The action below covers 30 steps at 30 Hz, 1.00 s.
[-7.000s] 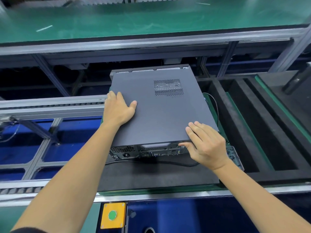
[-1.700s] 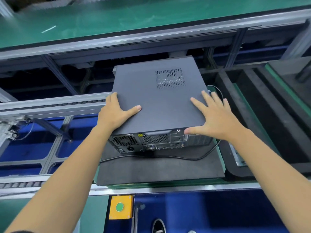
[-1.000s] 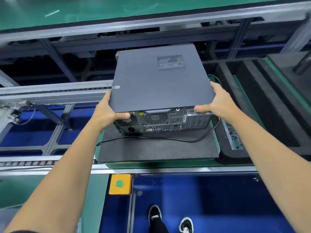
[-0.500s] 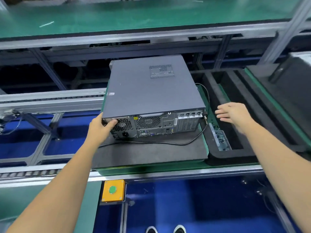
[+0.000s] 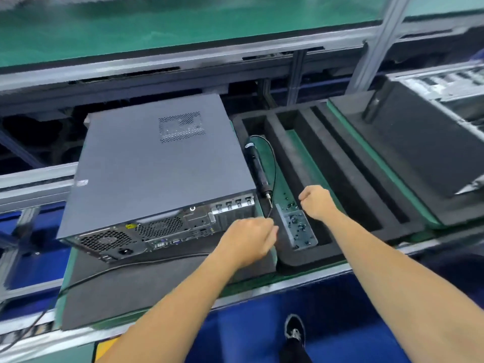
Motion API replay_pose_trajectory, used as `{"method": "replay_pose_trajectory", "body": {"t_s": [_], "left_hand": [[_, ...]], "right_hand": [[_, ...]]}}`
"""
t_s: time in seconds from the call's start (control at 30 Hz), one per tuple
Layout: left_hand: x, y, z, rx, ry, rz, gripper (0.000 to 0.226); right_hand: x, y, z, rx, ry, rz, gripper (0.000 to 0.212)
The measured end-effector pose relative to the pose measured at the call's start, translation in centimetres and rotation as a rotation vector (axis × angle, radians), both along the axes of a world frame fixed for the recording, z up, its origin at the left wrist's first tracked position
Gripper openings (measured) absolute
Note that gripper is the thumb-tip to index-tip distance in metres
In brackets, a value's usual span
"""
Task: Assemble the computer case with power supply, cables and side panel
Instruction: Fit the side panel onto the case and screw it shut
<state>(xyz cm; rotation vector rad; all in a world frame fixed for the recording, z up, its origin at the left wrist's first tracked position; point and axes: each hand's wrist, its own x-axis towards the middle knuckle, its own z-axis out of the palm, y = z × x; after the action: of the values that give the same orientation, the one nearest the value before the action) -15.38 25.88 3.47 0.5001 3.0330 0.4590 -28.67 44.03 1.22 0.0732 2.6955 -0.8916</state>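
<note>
The grey computer case (image 5: 157,169) lies flat on a black foam pad (image 5: 146,284), its side panel on top and its rear ports facing me. A black electric screwdriver (image 5: 258,169) lies just right of the case, and its cable (image 5: 273,163) loops down to my left hand. My left hand (image 5: 248,239) is at the case's rear right corner, curled fingertips pinching that cable. My right hand (image 5: 314,203) is curled into a loose fist over the far end of the metal screw tray (image 5: 298,229). Nothing shows in that fist.
A black foam tray with long slots (image 5: 340,163) sits right of the case. Another open chassis (image 5: 450,85) rests on foam at the far right. Aluminium conveyor rails (image 5: 34,179) run to the left, with a green belt (image 5: 157,27) behind. My shoe (image 5: 294,334) is below.
My left hand left the case's rear left corner and moved right to the cable. The right hand drew nearer over the screw tray and curled. The view shifted right.
</note>
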Motion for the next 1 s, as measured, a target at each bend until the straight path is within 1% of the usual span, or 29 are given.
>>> {"method": "replay_pose_trajectory", "body": {"t_s": [0.07,0.1,0.13,0.2,0.23,0.3,0.4,0.53,0.6,0.7,0.8,0.87,0.93,1.0], "left_hand": [[-4.7,3.6,0.4,-0.051,-0.041,0.024,0.02],[-6.5,5.0,0.3,-0.074,-0.074,0.093,0.01],[-7.8,6.0,0.0,-0.113,-0.137,0.169,0.004],[-9.8,7.3,-1.1,-0.182,-0.28,0.295,0.026],[-10.5,7.6,-1.8,-0.184,-0.311,0.335,0.031],[-11.4,7.9,-2.7,-0.158,-0.295,0.39,0.032],[-12.6,7.5,-3.4,-0.111,-0.196,0.452,0.025],[-13.5,7.4,-3.5,-0.095,-0.172,0.46,0.024],[-13.8,7.3,-3.5,-0.087,-0.178,0.451,0.027],[-13.8,6.9,-3.5,0.014,-0.178,0.475,0.026],[-13.7,6.7,-3.1,0.101,-0.197,0.487,0.023],[-13.6,6.6,-3.0,0.185,-0.208,0.529,0.021],[-13.4,6.6,-3.0,0.293,-0.207,0.597,0.02],[-13.1,6.6,-3.2,0.407,-0.201,0.676,0.017]], "right_hand": [[-2.1,-0.8,-0.7,0.064,0.003,0.104,0.025],[-3.2,-1.4,-1.2,0.101,0.003,0.162,0.024],[-4.2,-2.1,-1.7,0.141,-0.01,0.225,0.024],[-5.8,-3.3,-2.9,0.23,-0.028,0.342,0.023],[-6.4,-3.8,-3.6,0.279,-0.041,0.389,0.024],[-7.4,-4.3,-4.9,0.362,-0.06,0.479,0.024],[-7.8,-4.6,-6.6,0.442,-0.026,0.588,0.028],[-7.6,-4.8,-7.8,0.485,0.067,0.635,0.031],[-7.7,-5.0,-7.9,0.508,0.046,0.659,0.029],[-7.7,-5.0,-7.7,0.534,0.028,0.681,0.027],[-7.7,-5.1,-7.0,0.462,0.019,0.661,0.025],[-7.5,-5.0,-6.4,0.379,0.064,0.591,0.022],[-7.2,-4.7,-5.9,0.184,0.091,0.432,0.032],[-6.9,-4.0,-5.0,-0.066,0.11,0.277,0.035]]}}
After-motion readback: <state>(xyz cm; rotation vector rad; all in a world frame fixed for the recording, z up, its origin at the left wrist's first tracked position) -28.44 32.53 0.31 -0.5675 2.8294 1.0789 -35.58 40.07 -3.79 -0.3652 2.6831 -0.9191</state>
